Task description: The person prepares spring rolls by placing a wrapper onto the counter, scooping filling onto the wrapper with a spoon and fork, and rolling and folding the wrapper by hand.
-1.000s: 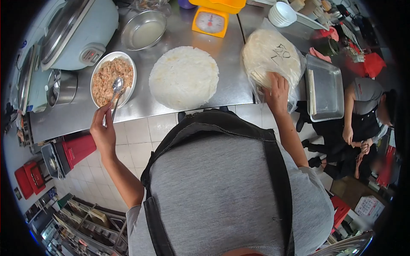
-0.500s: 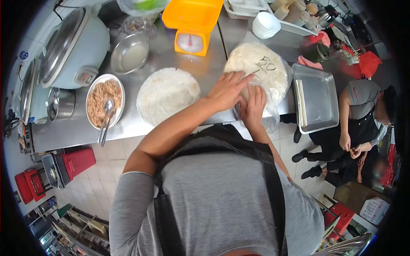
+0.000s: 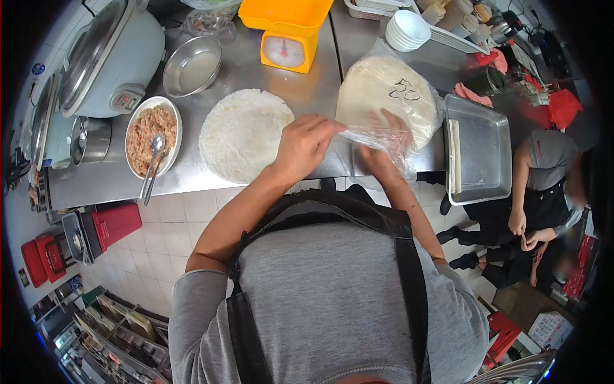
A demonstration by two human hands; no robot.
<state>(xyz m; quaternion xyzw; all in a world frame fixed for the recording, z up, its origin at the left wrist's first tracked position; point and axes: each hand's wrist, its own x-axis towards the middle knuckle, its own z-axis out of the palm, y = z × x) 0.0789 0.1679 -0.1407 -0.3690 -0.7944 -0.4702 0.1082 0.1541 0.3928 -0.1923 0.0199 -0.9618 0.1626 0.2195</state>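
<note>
A clear plastic bag [image 3: 427,131] marked "50" holds a stack of round, pale, flat sheets [image 3: 364,86] on the steel table. My left hand [image 3: 307,146] is closed on the bag's mouth and pulls its film out to the left. Behind the film is my right hand [image 3: 385,153], at the opening by the near edge of the stack. Its fingers show through the plastic, stretched out and apart from the thumb. Beside my left hand lies a round stack of white, floury-looking sheets [image 3: 240,137] outside any bag.
Left of the stack stand a white dish [image 3: 178,137] of minced filling with spoons, a metal bowl [image 3: 192,67] and a large cooker [image 3: 118,64]. Behind are an orange scale [image 3: 288,51] and white bowls [image 3: 408,31]. A metal tray [image 3: 480,153] holds a pale roll [image 3: 455,157]; people stand beyond.
My left hand has moved left off the bagged stack, drawing the bag's mouth with it. My right hand has gone from on top of the bag to behind its film.
</note>
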